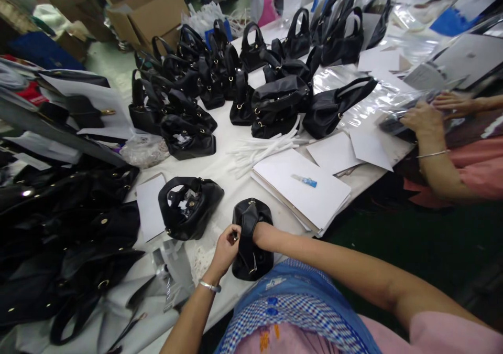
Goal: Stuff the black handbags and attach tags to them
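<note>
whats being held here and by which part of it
The left hand grips the black handbag by its side edge, beside the handle; the right hand is mostly hidden by the bag, so its hold cannot be told.

The white table bears black handbags, white strips and cards.

The right hand is hidden past the wrist inside a black handbag; the detail at the fingertips of the left hand is too small to make out. A co-worker at right and a person in pink at top are cropped, as are bags piled far left.
</note>
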Demonstrator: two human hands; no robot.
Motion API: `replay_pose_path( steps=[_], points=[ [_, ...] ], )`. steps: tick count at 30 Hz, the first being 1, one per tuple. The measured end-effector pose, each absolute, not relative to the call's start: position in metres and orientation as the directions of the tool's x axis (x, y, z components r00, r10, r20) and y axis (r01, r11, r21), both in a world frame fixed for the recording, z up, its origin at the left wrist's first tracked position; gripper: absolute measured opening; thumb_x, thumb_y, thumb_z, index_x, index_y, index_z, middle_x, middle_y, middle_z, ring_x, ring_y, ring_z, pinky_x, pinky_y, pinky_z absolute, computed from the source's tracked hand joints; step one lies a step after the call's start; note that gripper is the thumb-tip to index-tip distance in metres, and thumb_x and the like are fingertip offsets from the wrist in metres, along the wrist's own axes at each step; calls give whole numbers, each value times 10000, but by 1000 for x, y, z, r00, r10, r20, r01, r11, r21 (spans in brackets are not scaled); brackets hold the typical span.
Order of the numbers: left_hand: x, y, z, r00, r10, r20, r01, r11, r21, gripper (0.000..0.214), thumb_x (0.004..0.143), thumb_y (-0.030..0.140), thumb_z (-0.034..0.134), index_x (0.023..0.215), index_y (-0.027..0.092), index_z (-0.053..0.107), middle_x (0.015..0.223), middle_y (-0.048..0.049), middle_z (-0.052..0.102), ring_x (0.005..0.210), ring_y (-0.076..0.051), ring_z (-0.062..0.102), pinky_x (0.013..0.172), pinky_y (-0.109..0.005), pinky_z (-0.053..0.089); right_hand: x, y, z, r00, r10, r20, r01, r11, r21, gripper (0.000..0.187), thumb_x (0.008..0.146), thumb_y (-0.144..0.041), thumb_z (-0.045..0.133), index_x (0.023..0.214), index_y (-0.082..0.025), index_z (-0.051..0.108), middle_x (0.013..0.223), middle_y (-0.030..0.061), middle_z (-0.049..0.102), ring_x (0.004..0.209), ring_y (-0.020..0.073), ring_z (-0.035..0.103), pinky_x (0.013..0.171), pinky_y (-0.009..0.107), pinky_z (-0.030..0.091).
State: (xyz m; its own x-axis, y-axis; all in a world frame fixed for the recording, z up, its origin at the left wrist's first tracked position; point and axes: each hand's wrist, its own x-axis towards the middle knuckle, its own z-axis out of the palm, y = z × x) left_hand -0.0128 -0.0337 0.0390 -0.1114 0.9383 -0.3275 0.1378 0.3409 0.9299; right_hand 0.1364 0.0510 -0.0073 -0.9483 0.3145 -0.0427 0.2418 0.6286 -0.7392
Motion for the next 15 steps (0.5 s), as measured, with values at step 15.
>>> replay_pose_path(
  steps=[15],
  points=[
    [-3, -57, 30, -386, 847, -366, 34, 409, 912, 606, 726, 295, 682, 1279, 215, 448, 1085, -76, 594, 818, -153, 593, 678, -253, 496, 137, 29, 6, -779, 590, 213, 287, 637, -715, 260, 921, -130, 426, 918, -133, 686, 1034, 135, 648, 977, 234, 582, 855, 387, 482]
  ],
)
